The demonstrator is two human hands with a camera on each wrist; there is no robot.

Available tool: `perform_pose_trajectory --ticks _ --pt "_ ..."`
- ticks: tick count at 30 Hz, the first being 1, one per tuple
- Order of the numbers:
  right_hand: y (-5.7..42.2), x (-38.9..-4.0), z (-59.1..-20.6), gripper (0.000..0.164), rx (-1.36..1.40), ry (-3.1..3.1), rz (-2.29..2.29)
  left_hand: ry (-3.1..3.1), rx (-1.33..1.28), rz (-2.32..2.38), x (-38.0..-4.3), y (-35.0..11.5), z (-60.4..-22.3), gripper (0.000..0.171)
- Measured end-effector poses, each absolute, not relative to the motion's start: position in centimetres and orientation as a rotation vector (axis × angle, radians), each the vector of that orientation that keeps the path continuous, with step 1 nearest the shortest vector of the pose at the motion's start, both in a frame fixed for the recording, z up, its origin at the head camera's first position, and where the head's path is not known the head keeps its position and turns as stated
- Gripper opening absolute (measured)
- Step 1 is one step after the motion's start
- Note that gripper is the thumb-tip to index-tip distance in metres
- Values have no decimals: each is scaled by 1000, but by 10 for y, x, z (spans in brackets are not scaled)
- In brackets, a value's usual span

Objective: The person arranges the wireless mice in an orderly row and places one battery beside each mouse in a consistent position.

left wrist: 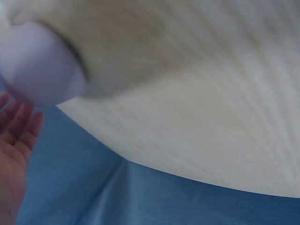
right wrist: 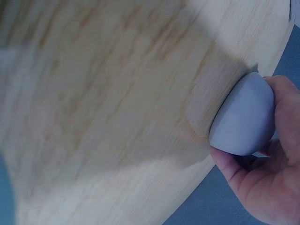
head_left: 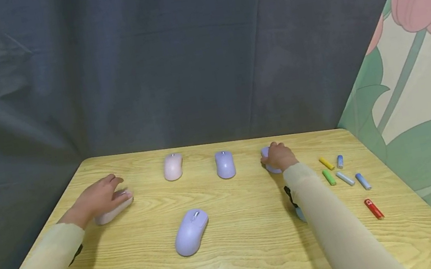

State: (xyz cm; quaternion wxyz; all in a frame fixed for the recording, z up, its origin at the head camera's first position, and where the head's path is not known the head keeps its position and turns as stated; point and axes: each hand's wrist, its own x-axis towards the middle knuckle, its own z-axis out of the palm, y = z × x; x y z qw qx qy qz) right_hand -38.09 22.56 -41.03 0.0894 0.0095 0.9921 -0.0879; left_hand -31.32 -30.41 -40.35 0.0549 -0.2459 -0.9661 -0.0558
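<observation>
In the head view my left hand is over a pale pinkish computer mouse at the table's left side, its fingers extended past it and the thumb lying near the mouse's front end. From the left wrist, relaxed fingers show right beside the rounded end of that mouse. At the back right, my right hand grips a purple mouse. The right wrist view has thumb and fingers on opposite sides of this mouse, which stays close over the wood.
A pink mouse and a purple mouse stand along the back. Nearer the front lies another purple mouse, angled. Several small coloured cylinders, including a red one, are scattered at right. A dark curtain hangs behind the table.
</observation>
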Motion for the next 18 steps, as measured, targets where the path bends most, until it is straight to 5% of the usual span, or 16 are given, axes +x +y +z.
perform_pose_trajectory --ticks 18 --pt "227 -382 -414 75 20 2969 -282 -2853 -848 -122 -301 -325 -426 61"
